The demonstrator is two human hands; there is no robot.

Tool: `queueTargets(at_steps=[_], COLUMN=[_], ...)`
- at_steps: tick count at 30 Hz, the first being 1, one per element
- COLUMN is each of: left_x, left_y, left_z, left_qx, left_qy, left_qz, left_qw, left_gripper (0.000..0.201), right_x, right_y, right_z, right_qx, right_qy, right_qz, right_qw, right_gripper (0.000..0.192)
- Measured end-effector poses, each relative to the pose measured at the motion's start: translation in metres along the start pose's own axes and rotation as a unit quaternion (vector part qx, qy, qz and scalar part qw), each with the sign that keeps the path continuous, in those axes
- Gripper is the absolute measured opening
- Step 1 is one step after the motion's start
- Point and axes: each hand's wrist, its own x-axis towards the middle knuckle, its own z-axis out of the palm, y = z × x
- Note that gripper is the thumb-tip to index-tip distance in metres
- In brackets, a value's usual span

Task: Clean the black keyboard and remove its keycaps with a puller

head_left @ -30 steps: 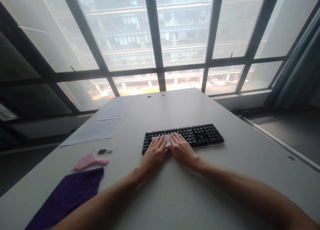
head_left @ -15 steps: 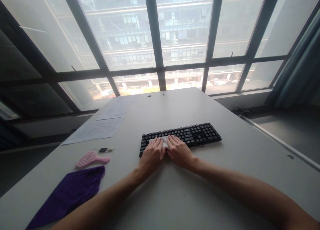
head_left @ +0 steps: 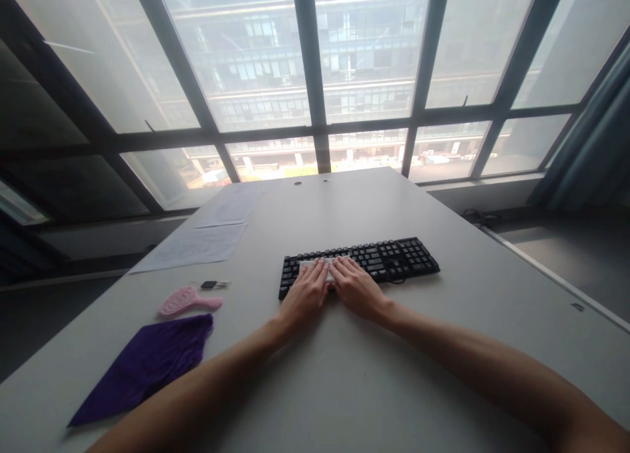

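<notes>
A black keyboard point(head_left: 384, 259) lies slightly slanted on the white desk point(head_left: 394, 387). On its left half is a white tissue point(head_left: 308, 266), flattened over the keys and partly hidden by my fingers. My left hand point(head_left: 308, 292) holds the tissue down, its fingers close together and pressed on it. Beside it, my right hand point(head_left: 357, 289) presses on the tissue's right part in the same way, the fingertips of both hands nearly meeting. The keys underneath are covered.
To the left lie a pink hairbrush point(head_left: 189, 301), a small black item with thin pale prongs point(head_left: 211, 284) and a purple cloth point(head_left: 147, 361). Paper sheets point(head_left: 197, 243) rest along the desk's far left edge. Large windows point(head_left: 364, 59) stand behind the desk.
Both hands have stayed on the tissue, which now looks flatter and shows a little differently between the fingers. The whole view has shifted slightly.
</notes>
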Motion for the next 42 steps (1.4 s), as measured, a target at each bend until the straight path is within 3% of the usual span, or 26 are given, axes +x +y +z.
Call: queueTargets(at_steps=[15, 24, 30, 35, 42], left_x=[0.001, 0.002, 0.003, 0.003, 0.003], left_y=[0.001, 0.004, 0.009, 0.011, 0.011], left_z=[-0.004, -0.007, -0.016, -0.02, -0.02], left_qx=[-0.013, -0.048, -0.064, -0.056, -0.047], left_qy=[-0.019, 0.018, 0.032, 0.035, 0.049], left_qz=[0.001, 0.015, 0.001, -0.009, -0.01], left_qw=[1.0, 0.999, 0.997, 0.998, 0.998], left_gripper=[0.048, 0.046, 0.046, 0.045, 0.039], right_x=[0.002, 0.002, 0.001, 0.0, 0.0], right_y=[0.002, 0.002, 0.002, -0.001, 0.0], right_z=[-0.002, -0.004, -0.002, -0.008, -0.012], right_qx=[-0.008, 0.018, 0.028, 0.009, -0.037], right_qy=[-0.003, 0.03, 0.033, 0.018, 0.008], right_qz=[-0.01, -0.034, -0.036, -0.011, 0.079], right_qw=[1.0, 0.999, 0.998, 1.0, 0.996], right_gripper=[0.045, 0.029, 0.029, 0.038, 0.048])
